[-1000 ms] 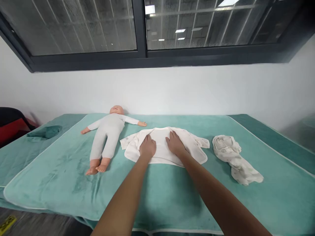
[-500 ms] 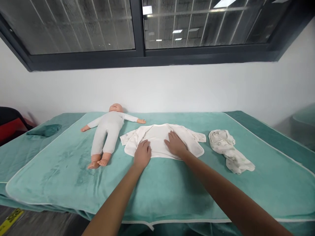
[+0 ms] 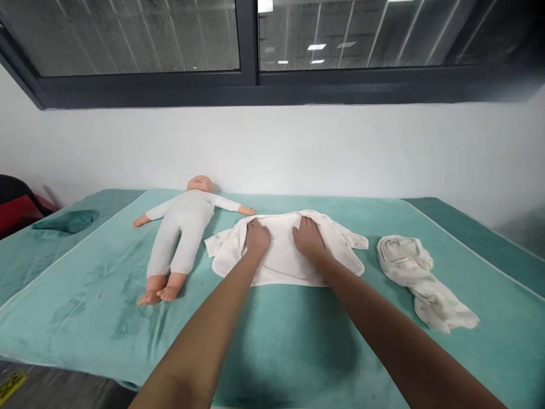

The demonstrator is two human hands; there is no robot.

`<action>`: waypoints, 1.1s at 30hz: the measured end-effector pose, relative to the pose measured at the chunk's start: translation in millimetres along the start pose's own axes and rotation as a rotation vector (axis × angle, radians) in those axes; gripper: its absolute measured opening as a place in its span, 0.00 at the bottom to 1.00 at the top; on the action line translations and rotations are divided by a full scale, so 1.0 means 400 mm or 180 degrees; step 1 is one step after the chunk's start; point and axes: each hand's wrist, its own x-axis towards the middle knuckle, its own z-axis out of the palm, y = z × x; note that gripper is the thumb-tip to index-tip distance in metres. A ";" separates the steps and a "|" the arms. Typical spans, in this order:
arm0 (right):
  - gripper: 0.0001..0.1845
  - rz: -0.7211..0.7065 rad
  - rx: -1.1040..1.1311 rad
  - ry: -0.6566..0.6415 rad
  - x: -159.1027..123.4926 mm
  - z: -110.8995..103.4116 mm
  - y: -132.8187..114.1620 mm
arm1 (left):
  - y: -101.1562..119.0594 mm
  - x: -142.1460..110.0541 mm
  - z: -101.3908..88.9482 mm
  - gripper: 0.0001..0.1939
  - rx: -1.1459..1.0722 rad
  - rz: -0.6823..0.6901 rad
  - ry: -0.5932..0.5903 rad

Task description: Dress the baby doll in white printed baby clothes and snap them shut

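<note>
A white baby shirt (image 3: 281, 267) lies spread on the green bed cover, its front open and its printed sleeves out to both sides. My left hand (image 3: 258, 237) rests inside the shirt by the left front flap, fingers stretched toward the collar, partly against the flap. Beside the right flap, my right hand (image 3: 309, 237) lies palm down with its fingers extended, some tips close to the collar edge. Left of the shirt a baby doll (image 3: 185, 221) in a white bodysuit lies on its back, one hand near the shirt's collar.
A crumpled white printed baby garment (image 3: 421, 272) lies to the right. The green cover (image 3: 85, 318) runs to a white wall (image 3: 340, 147) below a dark window frame (image 3: 170, 91). At far left are a small green cushion (image 3: 68, 221) and a red and black object (image 3: 17, 213).
Both my hands have moved farther up the shirt toward its collar, the left one also inward. The view has shifted slightly. The doll and crumpled garment stay in place.
</note>
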 end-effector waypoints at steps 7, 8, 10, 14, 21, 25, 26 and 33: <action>0.31 0.0113 0.0002 -0.0053 0.029 0.027 0.017 | 0.010 0.037 0.068 0.28 -0.0055 0.0045 0.0103; 0.31 0.0118 -0.0012 -0.0064 0.030 0.028 0.018 | 0.007 0.039 0.074 0.29 -0.0064 0.0116 0.0075; 0.30 0.0106 -0.0049 -0.0053 0.028 0.027 0.016 | 0.001 0.040 0.081 0.28 -0.0068 0.0272 0.0026; 0.28 -0.0097 -0.0162 0.0017 0.010 0.013 -0.002 | -0.001 0.027 0.077 0.28 -0.0011 0.0444 -0.0034; 0.25 -0.0711 -0.0298 -0.0090 -0.029 0.000 -0.024 | 0.000 -0.040 0.053 0.30 0.0223 0.0527 -0.0179; 0.30 -0.0789 -0.0335 -0.0194 -0.051 0.006 -0.017 | -0.012 -0.083 0.033 0.31 0.0343 0.0567 -0.0293; 0.31 -0.0793 -0.0348 -0.0218 -0.059 0.007 -0.016 | -0.014 -0.093 0.028 0.31 0.0364 0.0561 -0.0304; 0.34 -0.0737 -0.0424 -0.0326 -0.128 -0.006 -0.018 | -0.026 -0.193 -0.013 0.28 0.0388 0.0772 -0.0152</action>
